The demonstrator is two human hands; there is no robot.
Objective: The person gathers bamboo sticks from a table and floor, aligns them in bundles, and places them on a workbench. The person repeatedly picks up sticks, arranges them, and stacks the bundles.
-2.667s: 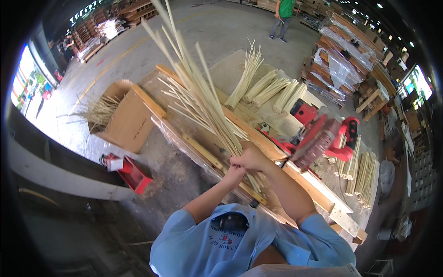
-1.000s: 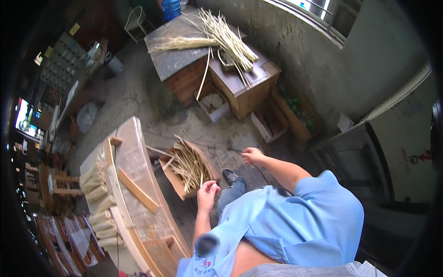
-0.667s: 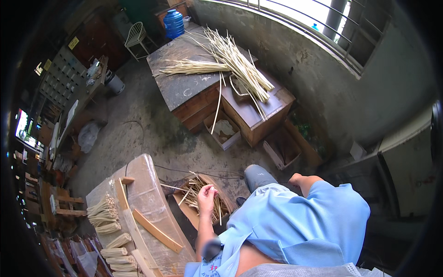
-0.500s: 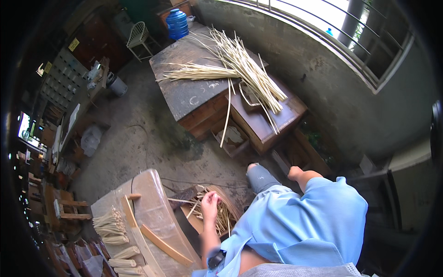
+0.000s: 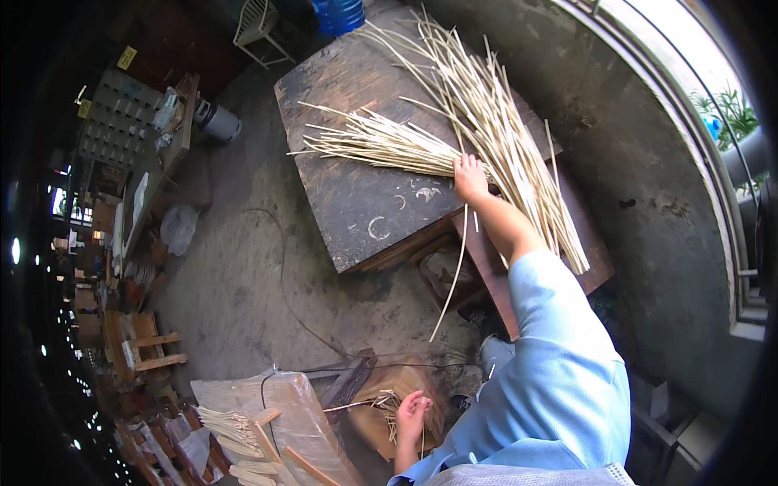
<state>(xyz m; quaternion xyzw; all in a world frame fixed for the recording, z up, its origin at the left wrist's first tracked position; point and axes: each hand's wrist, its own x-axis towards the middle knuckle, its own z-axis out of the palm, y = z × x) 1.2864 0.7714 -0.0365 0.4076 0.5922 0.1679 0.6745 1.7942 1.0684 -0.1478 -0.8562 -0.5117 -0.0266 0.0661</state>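
Observation:
My right hand [image 5: 470, 178] reaches out over the dark worktable, its fingers closed on the near end of a smaller bundle of thin pale cane strips [image 5: 381, 144]. A larger heap of long cane strips [image 5: 519, 138] lies just right of it. One loose strip [image 5: 455, 283] hangs down over the table's edge below my wrist. Lower in the head view, my left hand [image 5: 412, 413] hovers by a box [image 5: 374, 433] with short cane pieces in it. Its fingers are curled together; whether they pinch something cannot be made out.
Left of my left hand stands a plastic-covered bench [image 5: 304, 405] bearing tied bundles of strips [image 5: 231, 429] and wooden bars. The worktable [image 5: 340, 211] meets a grey wall on the right. A cable [image 5: 284, 279] runs across the floor. A blue water jug [image 5: 339, 14] stands beyond.
My right hand has moved from beside my body out to the cane strips on the worktable. The view has shifted closer to the table. My left hand stays by the box.

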